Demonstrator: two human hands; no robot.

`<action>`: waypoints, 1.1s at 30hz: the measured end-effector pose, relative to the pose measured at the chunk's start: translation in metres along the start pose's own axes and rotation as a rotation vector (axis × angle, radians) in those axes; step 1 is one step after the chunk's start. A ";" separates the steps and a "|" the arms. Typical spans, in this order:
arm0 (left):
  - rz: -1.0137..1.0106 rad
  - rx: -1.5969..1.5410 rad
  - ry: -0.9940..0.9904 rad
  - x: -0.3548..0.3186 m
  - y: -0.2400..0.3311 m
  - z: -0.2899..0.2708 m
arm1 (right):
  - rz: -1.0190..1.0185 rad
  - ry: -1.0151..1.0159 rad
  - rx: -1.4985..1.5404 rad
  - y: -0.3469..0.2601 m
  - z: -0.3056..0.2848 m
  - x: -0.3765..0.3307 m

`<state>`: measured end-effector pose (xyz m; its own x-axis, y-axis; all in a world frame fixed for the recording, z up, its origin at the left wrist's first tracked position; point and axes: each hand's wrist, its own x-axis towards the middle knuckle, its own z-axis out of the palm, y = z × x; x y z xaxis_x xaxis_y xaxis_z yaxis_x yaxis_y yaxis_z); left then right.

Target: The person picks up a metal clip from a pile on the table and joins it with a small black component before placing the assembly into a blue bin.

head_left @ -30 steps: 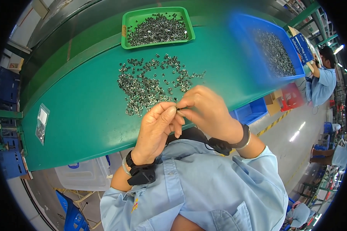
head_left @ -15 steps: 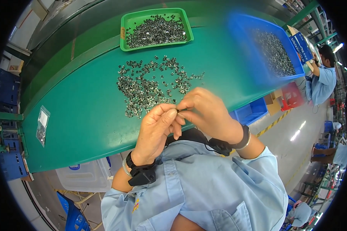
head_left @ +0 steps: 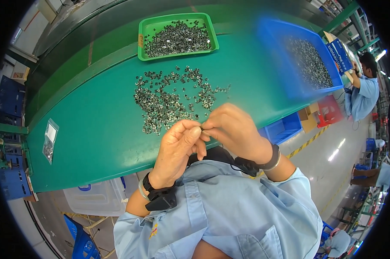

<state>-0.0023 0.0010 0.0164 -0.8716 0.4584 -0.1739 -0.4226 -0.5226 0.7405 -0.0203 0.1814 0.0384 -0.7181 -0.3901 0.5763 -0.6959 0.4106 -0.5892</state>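
Your left hand [head_left: 177, 149] and right hand [head_left: 234, 129] meet fingertip to fingertip over the near edge of the green table [head_left: 87, 129], pinching one small dark metal part [head_left: 201, 128] between them; whether each hand alone is clamped on it cannot be told. At 12 o'clock from your hands lies a loose pile of metal parts [head_left: 171, 101], too many to count. Beyond it sits one green tray [head_left: 177, 36] of parts, near the far edge. At 2 o'clock, one blue bin [head_left: 303, 60] overhangs the table's right end. Bare tabletop stretches toward 9 o'clock, where one small plastic bag [head_left: 50, 140] lies.
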 end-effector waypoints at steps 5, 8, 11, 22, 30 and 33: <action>0.007 0.008 -0.015 0.001 -0.002 -0.003 | 0.002 -0.003 0.010 0.000 0.002 -0.002; 0.000 -0.017 -0.027 0.001 -0.002 -0.003 | 0.024 0.006 0.050 0.000 0.003 -0.004; -0.005 -0.047 -0.044 0.002 -0.003 -0.003 | 0.060 0.013 0.106 -0.001 0.004 -0.008; -0.040 0.015 -0.073 0.007 -0.005 -0.003 | 0.124 0.024 0.195 0.003 0.004 -0.017; -0.050 -0.182 -0.107 0.006 -0.010 0.002 | 0.153 0.065 0.289 0.003 0.005 -0.020; -0.070 -0.224 -0.110 0.005 -0.011 0.002 | 0.140 0.053 0.292 0.002 0.006 -0.019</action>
<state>-0.0017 0.0108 0.0090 -0.8111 0.5681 -0.1393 -0.5364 -0.6274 0.5645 -0.0083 0.1845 0.0229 -0.8111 -0.3000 0.5021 -0.5681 0.2002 -0.7982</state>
